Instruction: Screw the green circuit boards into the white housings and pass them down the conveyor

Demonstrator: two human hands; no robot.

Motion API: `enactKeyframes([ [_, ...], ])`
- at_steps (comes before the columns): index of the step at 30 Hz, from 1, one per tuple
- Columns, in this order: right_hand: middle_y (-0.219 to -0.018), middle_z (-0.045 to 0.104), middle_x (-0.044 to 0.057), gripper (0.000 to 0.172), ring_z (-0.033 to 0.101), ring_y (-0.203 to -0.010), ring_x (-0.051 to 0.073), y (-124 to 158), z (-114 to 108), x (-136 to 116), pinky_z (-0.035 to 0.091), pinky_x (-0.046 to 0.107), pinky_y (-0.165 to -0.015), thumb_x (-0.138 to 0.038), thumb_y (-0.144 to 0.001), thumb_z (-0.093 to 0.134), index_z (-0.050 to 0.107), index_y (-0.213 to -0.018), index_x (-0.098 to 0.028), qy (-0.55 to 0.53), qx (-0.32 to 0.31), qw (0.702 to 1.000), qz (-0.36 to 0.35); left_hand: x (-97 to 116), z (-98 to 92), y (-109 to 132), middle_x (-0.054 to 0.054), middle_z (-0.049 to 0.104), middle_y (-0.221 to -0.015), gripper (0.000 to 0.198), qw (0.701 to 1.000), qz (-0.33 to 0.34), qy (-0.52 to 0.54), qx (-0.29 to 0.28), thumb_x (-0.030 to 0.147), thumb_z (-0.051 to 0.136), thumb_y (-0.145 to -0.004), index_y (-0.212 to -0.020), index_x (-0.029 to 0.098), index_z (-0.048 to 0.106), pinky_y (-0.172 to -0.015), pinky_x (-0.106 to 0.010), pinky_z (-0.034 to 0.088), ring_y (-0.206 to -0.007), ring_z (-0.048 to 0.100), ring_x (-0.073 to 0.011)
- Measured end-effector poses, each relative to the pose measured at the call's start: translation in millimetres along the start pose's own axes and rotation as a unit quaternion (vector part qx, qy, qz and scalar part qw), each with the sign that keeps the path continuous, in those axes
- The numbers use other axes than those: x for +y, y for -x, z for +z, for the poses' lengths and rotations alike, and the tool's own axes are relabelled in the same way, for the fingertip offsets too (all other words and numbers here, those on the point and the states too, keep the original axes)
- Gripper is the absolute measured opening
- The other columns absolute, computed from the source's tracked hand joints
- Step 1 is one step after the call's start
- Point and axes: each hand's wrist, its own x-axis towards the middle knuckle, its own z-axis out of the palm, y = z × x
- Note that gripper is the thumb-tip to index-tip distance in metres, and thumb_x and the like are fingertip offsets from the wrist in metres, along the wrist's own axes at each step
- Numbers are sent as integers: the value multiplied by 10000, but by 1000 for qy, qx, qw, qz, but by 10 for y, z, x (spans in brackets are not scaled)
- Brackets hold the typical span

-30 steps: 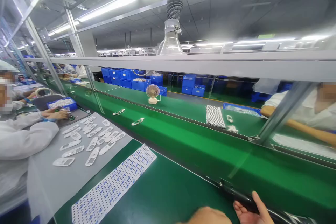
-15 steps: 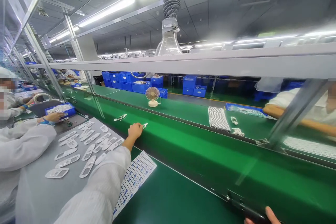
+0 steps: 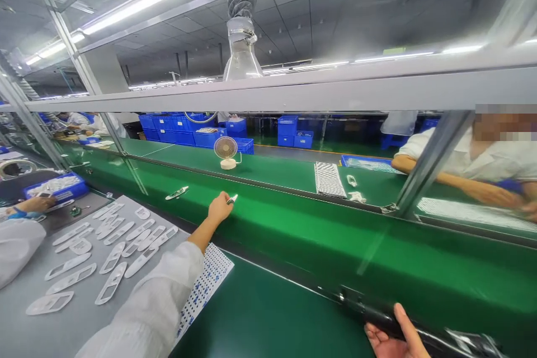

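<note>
Fingers [image 3: 225, 204] on small white piece [image 3: 231, 198]

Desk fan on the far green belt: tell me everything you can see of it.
The small desk fan is off-white, with a round guarded head on a short neck and a rounded base. It stands upright on the far green conveyor belt, its head facing the camera. A thin cord curves out toward the right of the view. No hand touches it. Whether the blades are spinning cannot be told.
</note>
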Motion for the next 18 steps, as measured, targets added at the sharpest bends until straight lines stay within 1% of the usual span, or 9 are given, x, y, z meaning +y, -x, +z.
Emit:
enactKeyframes([
  [3,-742,623,-16,379,574,-623,157,149,115,-4,530,277,-527,-336,-635,828,562,-863,-190,-12,36,992,-124,327,328,547,-59,686,-1038,343,994,42,101,-27,173,583,-887,-1214,182,482,-804,-290,500,-897,670,-181],
  [5,-701,572,-38,319,550,-625,159,221,185,-69,522,292,-524,-325,-639,804,559,-801,-201,-14,97,969,-228,523,645,1088,-30,686,-1029,380,981,67,168,-71,158,534,-901,-1263,208,429,-728,-245,510,-825,678,-143],
  [7,-713,563,-36,276,553,-644,165,278,260,-186,537,314,-583,-280,-606,776,573,-777,-205,-12,142,934,-326,681,951,1682,-4,684,-999,379,965,83,218,-124,146,520,-898,-1254,232,424,-667,-222,510,-766,677,-124],
  [8,-723,574,-33,275,567,-652,167,306,301,-256,544,322,-631,-261,-582,757,581,-786,-201,-18,145,916,-374,744,1074,1961,6,681,-963,362,956,87,239,-148,145,527,-890,-1228,237,438,-649,-219,507,-743,671,-121],
  [10,-724,611,-37,338,610,-662,181,364,389,-389,547,353,-723,-229,-565,727,570,-863,-202,-29,85,891,-444,837,1236,2414,14,664,-886,278,940,100,273,-179,154,541,-879,-1137,235,478,-657,-232,500,-728,653,-129],
  [11,-702,619,-49,367,617,-635,182,393,430,-443,542,361,-725,-217,-567,717,553,-895,-208,-27,61,880,-471,868,1274,2571,9,654,-864,229,939,113,269,-180,169,557,-871,-1083,232,498,-680,-253,496,-746,644,-145],
  [14,-654,615,-76,380,601,-555,157,458,516,-518,515,331,-658,-164,-600,702,537,-939,-211,22,20,856,-516,913,1274,2779,-27,636,-868,126,959,178,167,-147,257,617,-844,-941,226,544,-771,-342,461,-855,609,-221],
  [16,-618,585,-81,347,576,-508,143,473,536,-498,491,310,-594,-160,-620,720,549,-920,-193,62,-1,857,-512,920,1238,2780,-41,628,-865,113,962,221,88,-132,309,622,-848,-876,223,555,-799,-383,431,-895,583,-258],
  [18,-602,561,-78,326,560,-473,143,472,540,-446,473,306,-539,-195,-645,760,556,-899,-177,100,-23,867,-487,920,1214,2753,-52,639,-906,108,956,257,55,-131,322,598,-873,-884,218,571,-821,-403,413,-933,572,-271],
])
